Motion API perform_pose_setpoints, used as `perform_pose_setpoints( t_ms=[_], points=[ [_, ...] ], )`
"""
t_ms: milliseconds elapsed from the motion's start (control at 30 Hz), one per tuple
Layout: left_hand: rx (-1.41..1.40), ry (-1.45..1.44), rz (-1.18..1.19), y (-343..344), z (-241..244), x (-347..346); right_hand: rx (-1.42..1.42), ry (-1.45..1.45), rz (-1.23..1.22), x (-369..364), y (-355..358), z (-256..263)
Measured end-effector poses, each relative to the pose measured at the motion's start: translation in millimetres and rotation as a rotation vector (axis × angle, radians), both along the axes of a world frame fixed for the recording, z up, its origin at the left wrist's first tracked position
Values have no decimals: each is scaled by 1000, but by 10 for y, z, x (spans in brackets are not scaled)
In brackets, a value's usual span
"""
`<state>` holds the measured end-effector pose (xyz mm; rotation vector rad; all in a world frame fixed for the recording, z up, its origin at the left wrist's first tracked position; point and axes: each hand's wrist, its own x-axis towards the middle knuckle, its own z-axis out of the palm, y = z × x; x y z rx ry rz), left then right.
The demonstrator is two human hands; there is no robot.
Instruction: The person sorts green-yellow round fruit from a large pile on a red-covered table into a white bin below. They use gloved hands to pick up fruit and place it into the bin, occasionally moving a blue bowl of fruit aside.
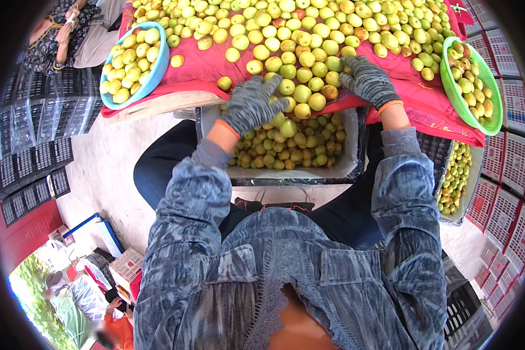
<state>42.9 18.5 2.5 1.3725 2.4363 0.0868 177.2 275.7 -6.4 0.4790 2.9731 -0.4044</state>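
Observation:
Over the near edge of the red cloth, my left hand in a grey knit glove with an orange cuff lies palm down. Its fingers are spread against a cluster of yellow-green jujubes. At the right side of the same cluster, my right hand, gloved alike, curves with its fingertips by the fruit. Neither hand appears closed around a jujube. Directly below the edge, between my knees, stands a lined black crate partly filled with jujubes. My left hand hides part of its contents.
A blue basket of jujubes sits at the cloth's left edge, a green basket at the right. Another lined crate of jujubes stands low right. Stacked crates line the right side. A person is at upper left.

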Motion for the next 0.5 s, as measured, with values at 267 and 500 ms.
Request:
perform_pose_setpoints(
  t_ms=[267,500],
  points=[
    [410,12,222,505,-36,-549,-5,-37,-20,-25,-109,127],
    [-16,-49,37,852,-264,-909,-122,-202,-37,-98,-108,139]
  ],
)
